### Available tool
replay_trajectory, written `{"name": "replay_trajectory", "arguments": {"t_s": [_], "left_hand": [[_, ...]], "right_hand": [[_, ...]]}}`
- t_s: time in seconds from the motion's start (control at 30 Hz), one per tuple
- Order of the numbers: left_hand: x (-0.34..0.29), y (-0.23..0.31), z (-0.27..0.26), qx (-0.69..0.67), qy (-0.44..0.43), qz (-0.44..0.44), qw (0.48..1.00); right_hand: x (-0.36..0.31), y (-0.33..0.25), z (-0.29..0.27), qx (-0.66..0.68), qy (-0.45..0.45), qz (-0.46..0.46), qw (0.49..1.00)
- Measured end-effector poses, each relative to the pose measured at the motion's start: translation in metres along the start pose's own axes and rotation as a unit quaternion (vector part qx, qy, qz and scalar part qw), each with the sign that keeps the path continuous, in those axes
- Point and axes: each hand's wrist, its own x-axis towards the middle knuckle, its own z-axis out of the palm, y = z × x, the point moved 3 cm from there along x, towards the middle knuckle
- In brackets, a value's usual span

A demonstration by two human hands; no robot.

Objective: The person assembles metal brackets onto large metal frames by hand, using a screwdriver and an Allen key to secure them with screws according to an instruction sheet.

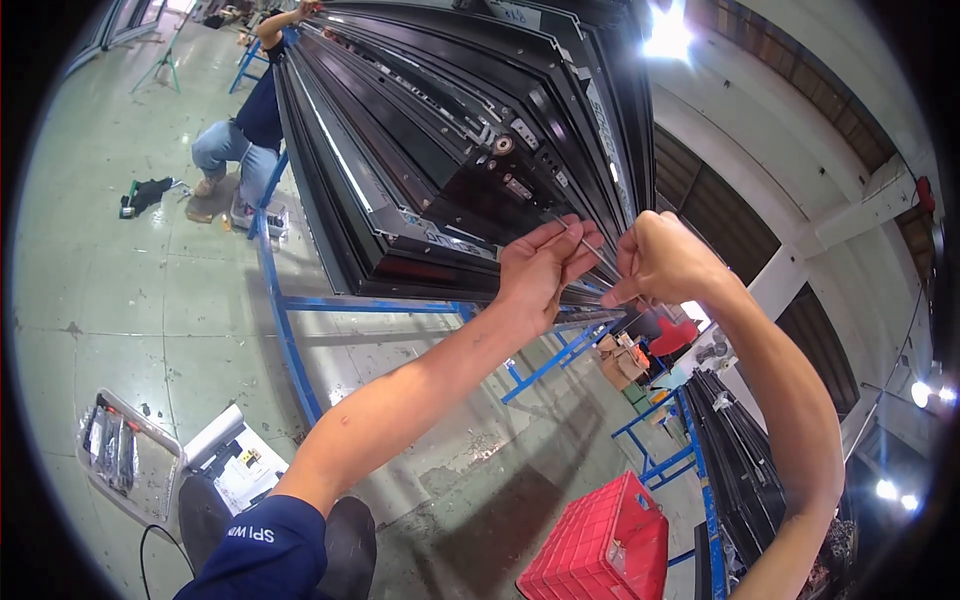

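Observation:
A large black metal frame (pixel 400 140) of layered profiles, like a window or door frame, lies raised on a blue stand (pixel 288 330). At its near corner my left hand (pixel 545 262) is closed, thumb and fingers pinching a thin metal rod (pixel 592 243). The rod's far tip points toward the frame's inner fittings, near a round fitting (pixel 503 146). Just to the right, my right hand (pixel 665 258) is closed with bent fingers around the near end of the same rod. What kind of tool the rod is cannot be made out.
Another person (pixel 258 125) works at the frame's far left end. On the floor are a grey tray of packets (pixel 170 455), papers (pixel 240 460) and a red crate (pixel 575 545). Dark profiles (pixel 735 450) lie on a blue rack at the right.

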Motion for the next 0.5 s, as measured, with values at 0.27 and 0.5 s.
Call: {"name": "replay_trajectory", "arguments": {"t_s": [0.27, 0.5], "left_hand": [[0.011, 0.006, -0.003, -0.133, 0.051, 0.008, 0.99], [0.01, -0.007, -0.002, -0.195, 0.118, 0.031, 0.973]], "right_hand": [[-0.003, 0.007, 0.006, 0.207, 0.011, 0.021, 0.978], [0.003, 0.006, 0.014, 0.075, 0.084, -0.005, 0.994]]}}
